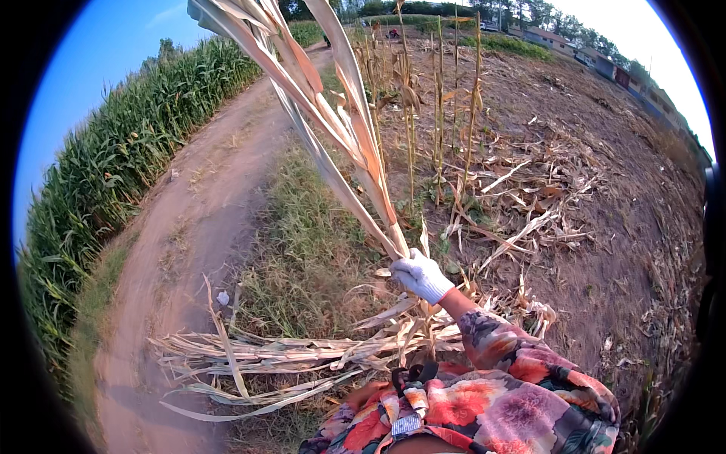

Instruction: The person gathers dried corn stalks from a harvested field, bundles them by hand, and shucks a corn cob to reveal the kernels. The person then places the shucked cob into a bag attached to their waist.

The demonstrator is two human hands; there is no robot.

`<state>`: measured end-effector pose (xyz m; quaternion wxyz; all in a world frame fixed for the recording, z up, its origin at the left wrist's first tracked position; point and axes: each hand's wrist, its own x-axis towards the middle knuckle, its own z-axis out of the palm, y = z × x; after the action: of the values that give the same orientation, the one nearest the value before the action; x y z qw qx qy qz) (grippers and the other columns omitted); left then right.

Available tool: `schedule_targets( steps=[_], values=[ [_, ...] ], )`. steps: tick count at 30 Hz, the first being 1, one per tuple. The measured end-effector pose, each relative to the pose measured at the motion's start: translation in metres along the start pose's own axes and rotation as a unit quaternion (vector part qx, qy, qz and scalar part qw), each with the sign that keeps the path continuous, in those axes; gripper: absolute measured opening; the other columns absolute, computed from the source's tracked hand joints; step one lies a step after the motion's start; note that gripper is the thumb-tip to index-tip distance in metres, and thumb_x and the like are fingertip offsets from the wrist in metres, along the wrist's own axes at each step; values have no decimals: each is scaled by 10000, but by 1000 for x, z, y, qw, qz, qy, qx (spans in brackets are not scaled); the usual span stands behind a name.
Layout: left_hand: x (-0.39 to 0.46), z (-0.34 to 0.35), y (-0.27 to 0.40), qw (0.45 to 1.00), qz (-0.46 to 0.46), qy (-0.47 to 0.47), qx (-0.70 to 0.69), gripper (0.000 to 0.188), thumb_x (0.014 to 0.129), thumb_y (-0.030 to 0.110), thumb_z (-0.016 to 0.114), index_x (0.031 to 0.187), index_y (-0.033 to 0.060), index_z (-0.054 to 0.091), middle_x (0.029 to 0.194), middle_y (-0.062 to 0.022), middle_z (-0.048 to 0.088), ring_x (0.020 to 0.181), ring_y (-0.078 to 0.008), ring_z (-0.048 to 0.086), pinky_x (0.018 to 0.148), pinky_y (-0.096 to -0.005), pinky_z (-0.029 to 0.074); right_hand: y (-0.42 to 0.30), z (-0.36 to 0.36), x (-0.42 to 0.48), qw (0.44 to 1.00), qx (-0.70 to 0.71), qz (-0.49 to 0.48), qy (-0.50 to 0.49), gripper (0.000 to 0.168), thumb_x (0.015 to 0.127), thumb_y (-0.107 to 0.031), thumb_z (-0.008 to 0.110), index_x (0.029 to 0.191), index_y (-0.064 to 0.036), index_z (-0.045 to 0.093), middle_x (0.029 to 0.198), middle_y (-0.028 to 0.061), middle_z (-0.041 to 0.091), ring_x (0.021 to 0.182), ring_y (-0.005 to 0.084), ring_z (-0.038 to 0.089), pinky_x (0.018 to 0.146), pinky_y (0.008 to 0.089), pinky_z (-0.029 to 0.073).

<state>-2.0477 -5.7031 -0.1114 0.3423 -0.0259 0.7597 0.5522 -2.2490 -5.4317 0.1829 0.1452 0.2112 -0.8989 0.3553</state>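
Observation:
My right hand [420,275], in a white knit glove with a floral sleeve behind it, is closed around the lower ends of several dry corn stalks [363,153]. The held stalks rise up and to the left, with long pale leaves reaching the top edge of the view. Below the hand, a pile of cut dry stalks [300,352] lies across the ground in front of me, its tips towards the dirt track. My left hand is out of view.
Several standing dry corn stalks [439,113] rise beyond my hand. Husks and leaf litter [539,210] cover the soil at right. Grass [306,238] borders the dirt track [187,244]; green corn [125,136] grows along its far side. Buildings [550,40] stand far off.

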Motion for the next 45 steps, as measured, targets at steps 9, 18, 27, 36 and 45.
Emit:
schedule_targets(
  steps=[9,18,27,36,45],
  values=[
    [1,2,0,1000,-16,-9,8,234,882,192,538,1022,34,638,780,-133,655,695,-270,638,671,-371,511,10,-5,1,1000,-6,-4,14,161,815,-197,674,971,-160,678,887,141,553,807,343,602,716,411,515],
    [-19,-12,-13,999,-30,7,14,234,882,186,553,1049,43,634,797,-121,657,698,-251,637,667,-359,512,19,-15,3,1000,-7,16,23,173,814,-123,684,983,-156,697,937,122,574,824,304,627,718,366,533],
    [-6,-12,-4,1000,-25,-13,-7,240,882,179,569,1075,52,630,814,-110,660,701,-232,637,663,-347,513,56,-44,-5,992,-25,54,111,151,846,-170,666,994,-149,684,904,139,569,797,324,618,714,372,518],
    [11,-10,3,999,-27,-31,-14,251,881,173,584,1102,61,625,831,-99,663,703,-212,637,658,-336,513,97,-89,-31,974,-49,120,188,133,864,-162,630,969,-93,674,911,149,582,825,313,619,727,363,505],
    [27,-1,-16,997,-28,-52,-46,267,881,167,600,1129,70,621,848,-88,665,706,-193,637,654,-324,514,119,-112,-52,961,-66,139,232,130,862,-126,615,953,-49,667,890,143,594,814,286,614,738,348,497]
  ],
)
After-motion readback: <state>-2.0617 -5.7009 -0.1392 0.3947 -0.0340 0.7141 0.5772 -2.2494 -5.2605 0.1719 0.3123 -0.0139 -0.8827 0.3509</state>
